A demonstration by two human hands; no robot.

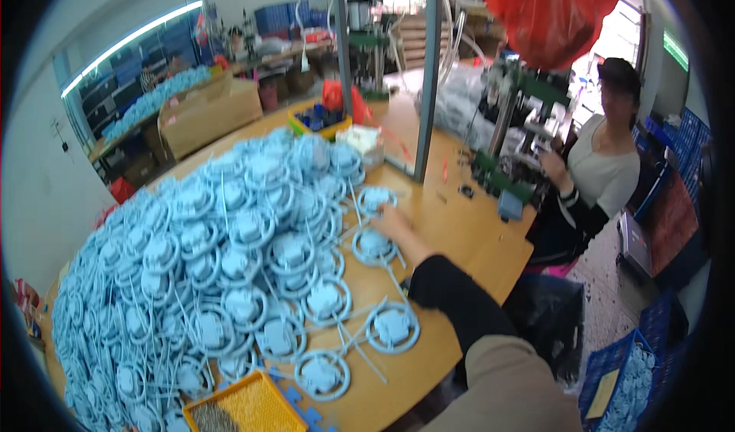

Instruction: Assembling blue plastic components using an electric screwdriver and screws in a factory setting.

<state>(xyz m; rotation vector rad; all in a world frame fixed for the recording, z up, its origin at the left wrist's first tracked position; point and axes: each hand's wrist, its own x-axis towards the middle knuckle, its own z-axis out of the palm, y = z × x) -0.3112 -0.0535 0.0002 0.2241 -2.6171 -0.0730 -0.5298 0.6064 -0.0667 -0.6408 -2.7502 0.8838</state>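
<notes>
Tan sleeve [509, 378] at five o'clock leads to the right hand [397, 226], its grip too blurred to tell, at a blue ring [377, 197] toward its eleven o'clock. Left hand: unseen. Probably best pinched by the edge, clear of the nine-o'clock pile [203, 260].

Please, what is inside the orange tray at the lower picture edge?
The orange tray holds many small yellow pieces and, toward its left, small grey pieces. Its floor cannot be seen under them, and the picture edge cuts off its near part.
</notes>
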